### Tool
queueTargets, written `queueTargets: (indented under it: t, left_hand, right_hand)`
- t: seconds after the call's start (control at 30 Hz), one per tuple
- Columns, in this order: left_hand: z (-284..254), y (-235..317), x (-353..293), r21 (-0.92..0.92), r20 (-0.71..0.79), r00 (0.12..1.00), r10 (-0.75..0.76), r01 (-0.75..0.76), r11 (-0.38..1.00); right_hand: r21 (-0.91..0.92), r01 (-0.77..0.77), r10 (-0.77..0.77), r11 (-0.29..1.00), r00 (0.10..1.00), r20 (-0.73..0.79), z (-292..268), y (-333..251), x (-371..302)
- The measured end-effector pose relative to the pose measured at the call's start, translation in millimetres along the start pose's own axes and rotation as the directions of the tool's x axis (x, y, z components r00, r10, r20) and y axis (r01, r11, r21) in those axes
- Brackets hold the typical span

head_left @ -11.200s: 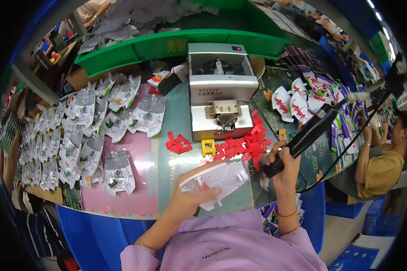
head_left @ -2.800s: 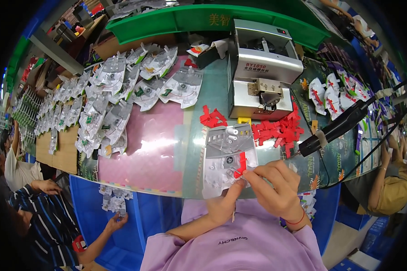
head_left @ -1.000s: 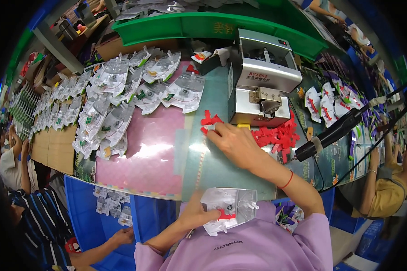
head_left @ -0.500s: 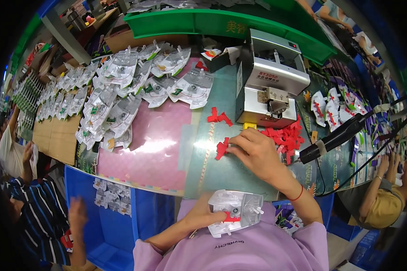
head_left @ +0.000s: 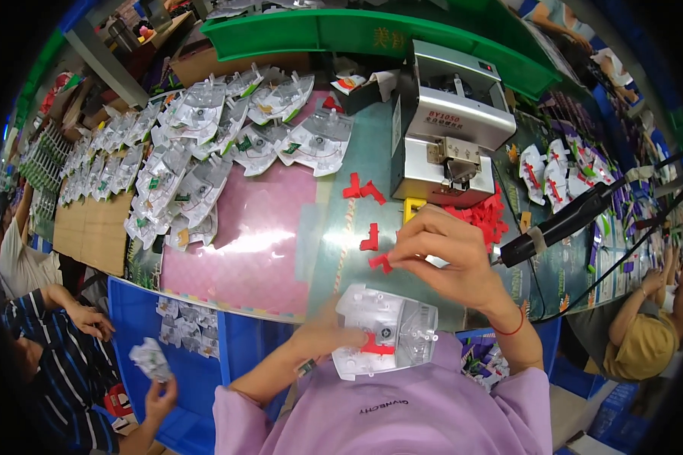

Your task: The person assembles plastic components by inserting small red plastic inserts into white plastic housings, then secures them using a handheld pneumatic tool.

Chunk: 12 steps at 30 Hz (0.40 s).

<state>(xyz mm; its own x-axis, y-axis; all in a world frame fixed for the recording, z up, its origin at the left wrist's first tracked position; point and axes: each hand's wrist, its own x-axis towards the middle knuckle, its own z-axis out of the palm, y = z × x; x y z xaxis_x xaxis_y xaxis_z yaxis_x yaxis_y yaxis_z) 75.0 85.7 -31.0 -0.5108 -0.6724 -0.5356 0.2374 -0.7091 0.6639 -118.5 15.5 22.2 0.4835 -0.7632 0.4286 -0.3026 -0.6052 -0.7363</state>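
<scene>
My left hand (head_left: 328,335) grips a clear and white plastic housing (head_left: 402,327) close to my body, the thumb pressing on a red plastic piece (head_left: 379,347) seated in it. Just above, my right hand (head_left: 449,254) pinches another small red plastic piece (head_left: 381,262) between thumb and fingertips. Beyond those fingers, an L-shaped red piece (head_left: 369,236) lies on the mat. Farther off are two more red pieces (head_left: 363,188). To the right of the hand, partly hidden by it, is a heap of red pieces (head_left: 484,218).
A silver box-shaped machine (head_left: 451,114) stands at the back, a yellow part (head_left: 413,208) at its foot. Stacked housings (head_left: 197,114) fill the left. A black electric screwdriver (head_left: 558,227) hangs at right. Co-workers sit on both sides; the left one holds a housing (head_left: 151,359) over a blue bin (head_left: 182,394).
My right hand has drawn back toward me with one red piece, leaving another on the mat. The left hand's housing has risen slightly. A co-worker's hand now holds a housing at left.
</scene>
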Motion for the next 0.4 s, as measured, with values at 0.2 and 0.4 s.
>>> queueTargets:
  t: [0.2, 0.4]
  left_hand:
    - [10.8, 26.4, 8.7, 0.078, 0.139, 0.98, -0.144, 0.134, 0.988]
    - [15.7, 22.9, 12.0, 0.273, 0.175, 0.975, -0.139, 0.087, 0.958]
  right_hand:
    - [0.122, 0.138, -0.16, 0.983, 0.969, 0.186, -13.3, -10.8, -9.3]
    - [0.094, 0.213, -0.231, 0.973, 0.928, 0.292, -6.1, -8.3, -13.1]
